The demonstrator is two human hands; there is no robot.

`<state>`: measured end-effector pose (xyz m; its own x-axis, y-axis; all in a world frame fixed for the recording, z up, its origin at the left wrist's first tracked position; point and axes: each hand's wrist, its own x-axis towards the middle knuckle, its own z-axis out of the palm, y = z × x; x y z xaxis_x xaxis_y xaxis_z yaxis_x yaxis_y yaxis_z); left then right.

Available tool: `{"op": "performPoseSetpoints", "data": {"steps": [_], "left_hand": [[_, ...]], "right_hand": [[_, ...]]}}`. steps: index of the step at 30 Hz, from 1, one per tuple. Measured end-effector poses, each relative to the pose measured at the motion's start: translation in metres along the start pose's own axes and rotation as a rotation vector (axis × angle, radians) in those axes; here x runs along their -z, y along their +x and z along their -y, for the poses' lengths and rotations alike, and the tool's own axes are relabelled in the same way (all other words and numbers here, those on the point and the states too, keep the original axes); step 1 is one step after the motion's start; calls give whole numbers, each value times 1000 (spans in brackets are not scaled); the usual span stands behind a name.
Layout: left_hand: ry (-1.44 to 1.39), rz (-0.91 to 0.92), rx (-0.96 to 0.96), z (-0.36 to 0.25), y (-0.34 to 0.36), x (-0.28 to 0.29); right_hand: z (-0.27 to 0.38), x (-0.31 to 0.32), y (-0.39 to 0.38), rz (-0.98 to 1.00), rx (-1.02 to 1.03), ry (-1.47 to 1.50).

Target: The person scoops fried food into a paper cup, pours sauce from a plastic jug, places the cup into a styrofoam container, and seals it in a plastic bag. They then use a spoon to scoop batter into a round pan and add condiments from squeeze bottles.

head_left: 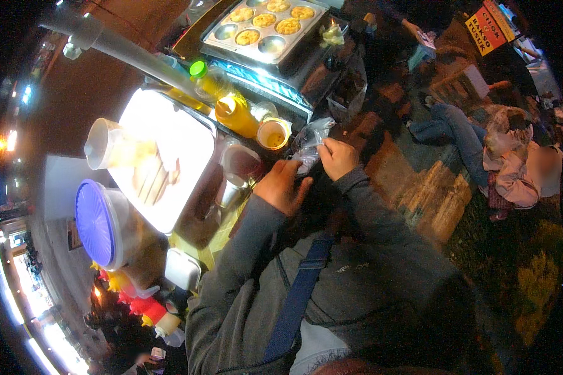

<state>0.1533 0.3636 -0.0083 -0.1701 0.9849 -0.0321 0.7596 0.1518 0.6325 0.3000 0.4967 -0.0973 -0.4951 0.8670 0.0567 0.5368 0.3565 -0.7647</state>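
Note:
My right hand (338, 157) pinches a crinkled clear plastic bag (311, 137) between thumb and fingers. My left hand (281, 187) is curled at the bag's lower left, fingertips on it, thumb lower. Just left of the bag stands a cup (273, 132) with yellowish contents, beside a yellow squeeze bottle (238, 117) and a green-capped bottle (205, 83). Behind them a moulded metal pan (266, 24) holds several round yellow items, with some hollows bare. Clear cups (239, 162) stand left of my left hand.
At left are a glaring white tray (137, 187), a purple-lidded tub (97, 225) and several coloured squeeze bottles (150, 307). A metal pole (125, 50) crosses the upper left. At right a person (513, 162) sits low. Another person's hand (411, 28) shows near an orange sign (491, 28).

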Motion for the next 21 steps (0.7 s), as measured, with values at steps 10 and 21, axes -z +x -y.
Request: {"op": "performPoseSetpoints", "data": {"steps": [10,21], "left_hand": [[-23,-67,-71,12,47,-61],[219,20,91,-2,57,-56]], "right_hand": [[7,13,-7,-174,127,164],[-2,28,14,83,197,19]]}}
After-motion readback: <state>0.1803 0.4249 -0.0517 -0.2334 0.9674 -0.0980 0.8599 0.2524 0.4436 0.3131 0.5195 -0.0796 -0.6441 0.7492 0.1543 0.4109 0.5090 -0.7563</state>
